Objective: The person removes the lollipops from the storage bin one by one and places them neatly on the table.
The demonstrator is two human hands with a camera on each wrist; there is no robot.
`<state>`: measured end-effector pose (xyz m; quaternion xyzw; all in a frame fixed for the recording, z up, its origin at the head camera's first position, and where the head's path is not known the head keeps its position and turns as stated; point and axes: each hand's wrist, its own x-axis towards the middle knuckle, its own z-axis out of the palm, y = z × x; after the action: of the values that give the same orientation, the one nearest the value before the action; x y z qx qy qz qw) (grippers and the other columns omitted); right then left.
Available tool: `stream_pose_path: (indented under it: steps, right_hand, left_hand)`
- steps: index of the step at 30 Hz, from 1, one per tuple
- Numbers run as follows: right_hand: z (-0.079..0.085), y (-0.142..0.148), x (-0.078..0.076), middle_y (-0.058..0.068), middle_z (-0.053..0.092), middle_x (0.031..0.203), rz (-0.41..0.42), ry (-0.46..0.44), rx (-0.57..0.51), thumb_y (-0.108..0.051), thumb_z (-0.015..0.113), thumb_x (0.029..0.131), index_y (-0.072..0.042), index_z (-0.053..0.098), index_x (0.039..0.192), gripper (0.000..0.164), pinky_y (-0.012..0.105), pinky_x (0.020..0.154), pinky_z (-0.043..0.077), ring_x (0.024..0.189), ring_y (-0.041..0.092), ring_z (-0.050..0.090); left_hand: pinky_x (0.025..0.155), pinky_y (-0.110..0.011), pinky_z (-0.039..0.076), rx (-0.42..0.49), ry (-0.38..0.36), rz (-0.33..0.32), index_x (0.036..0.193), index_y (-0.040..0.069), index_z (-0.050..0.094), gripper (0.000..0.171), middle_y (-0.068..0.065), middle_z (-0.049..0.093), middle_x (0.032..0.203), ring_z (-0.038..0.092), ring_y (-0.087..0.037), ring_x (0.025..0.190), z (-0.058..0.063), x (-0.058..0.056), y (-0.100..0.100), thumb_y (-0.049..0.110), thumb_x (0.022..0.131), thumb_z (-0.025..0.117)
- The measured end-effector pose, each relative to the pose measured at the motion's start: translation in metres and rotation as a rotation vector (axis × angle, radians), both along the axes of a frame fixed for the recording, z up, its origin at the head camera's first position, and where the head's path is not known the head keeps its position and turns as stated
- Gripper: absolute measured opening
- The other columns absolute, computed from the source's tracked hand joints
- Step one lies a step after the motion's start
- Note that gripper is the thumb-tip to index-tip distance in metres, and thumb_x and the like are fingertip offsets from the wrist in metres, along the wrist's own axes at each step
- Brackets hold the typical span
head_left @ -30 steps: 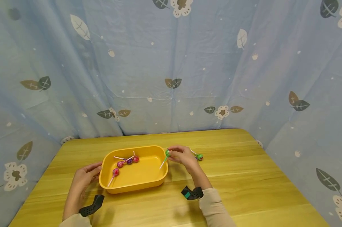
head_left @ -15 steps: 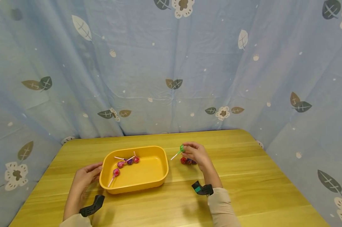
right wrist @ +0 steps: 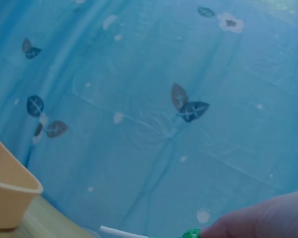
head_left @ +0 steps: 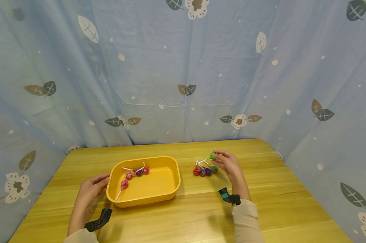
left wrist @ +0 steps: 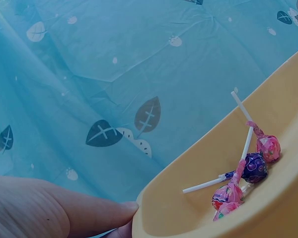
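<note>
My right hand pinches a green-wrapped lollipop by its candy end, its white stick pointing left. Just below it on the table lies a small group of lollipops: a red lollipop, purple-blue ones and another green lollipop. My left hand holds the left end of a yellow tray, thumb at the rim in the left wrist view. Inside the tray are several pink lollipops and a purple lollipop, mostly toward its left side.
The wood-grain table reaches back to a blue patterned curtain, which also hangs at both sides. A black wrist band sits on the right wrist, and another black band on the left.
My right hand has carried the green lollipop from the tray's right rim rightward to above the lollipop group, which now shows more fully. The left hand and tray stay put.
</note>
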<state>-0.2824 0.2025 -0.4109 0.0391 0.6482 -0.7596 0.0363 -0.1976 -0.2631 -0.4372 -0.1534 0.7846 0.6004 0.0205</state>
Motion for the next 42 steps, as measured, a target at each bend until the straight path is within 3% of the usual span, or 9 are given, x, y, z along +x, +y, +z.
stream_pose_path:
  steps: [12, 23, 32, 37, 42]
  right_hand:
    - [-0.015, 0.016, -0.006, 0.013, 0.060, 0.103, -0.095, -0.061, 0.011, -0.002, 0.058, 0.096, 0.012, 0.044, 0.134, 0.043, 0.037, 0.094, 0.049, 0.090, 0.021, 0.066]
    - [-0.025, 0.022, -0.007, 0.021, 0.064, 0.105, -0.143, -0.082, 0.121, -0.003, 0.057, 0.096, 0.011, 0.046, 0.133, 0.041, 0.042, 0.092, 0.050, 0.092, 0.026, 0.069]
    - [-0.033, 0.028, -0.003, 0.022, 0.068, 0.099, -0.174, -0.115, 0.281, -0.010, 0.059, 0.096, 0.010, 0.053, 0.127, 0.037, 0.037, 0.074, 0.058, 0.086, 0.026, 0.069]
    - [-0.038, 0.028, -0.004, 0.018, 0.069, 0.091, -0.202, -0.116, 0.345, -0.010, 0.060, 0.095, 0.009, 0.057, 0.122, 0.034, 0.031, 0.065, 0.057, 0.074, 0.020, 0.067]
    - [-0.041, 0.025, -0.004, 0.021, 0.067, 0.092, -0.216, -0.116, 0.388, -0.008, 0.060, 0.093, 0.010, 0.060, 0.117, 0.030, 0.027, 0.059, 0.055, 0.068, 0.019, 0.063]
  left_hand:
    - [0.074, -0.025, 0.056, -0.007, 0.002, -0.004, 0.138, -0.009, 0.047, 0.053, -0.023, 0.055, 0.130, 0.063, -0.004, 0.086, 0.001, 0.000, -0.001, 0.025, 0.098, 0.058]
    - [0.074, -0.024, 0.056, 0.004, 0.001, -0.002, 0.138, -0.009, 0.047, 0.052, -0.023, 0.055, 0.130, 0.063, -0.004, 0.085, 0.001, 0.000, -0.001, 0.023, 0.099, 0.058]
    - [0.074, -0.025, 0.056, -0.005, -0.003, -0.006, 0.138, -0.008, 0.047, 0.052, -0.023, 0.056, 0.130, 0.063, -0.005, 0.086, 0.000, 0.000, -0.001, 0.025, 0.099, 0.058]
    - [0.074, -0.025, 0.056, -0.005, 0.000, -0.007, 0.138, -0.009, 0.047, 0.052, -0.022, 0.056, 0.129, 0.063, -0.004, 0.086, 0.000, 0.000, -0.001, 0.024, 0.099, 0.058]
    - [0.075, -0.025, 0.056, 0.001, -0.005, -0.006, 0.138, -0.008, 0.047, 0.053, -0.023, 0.055, 0.131, 0.063, -0.004, 0.086, 0.000, -0.001, -0.001, 0.025, 0.099, 0.058]
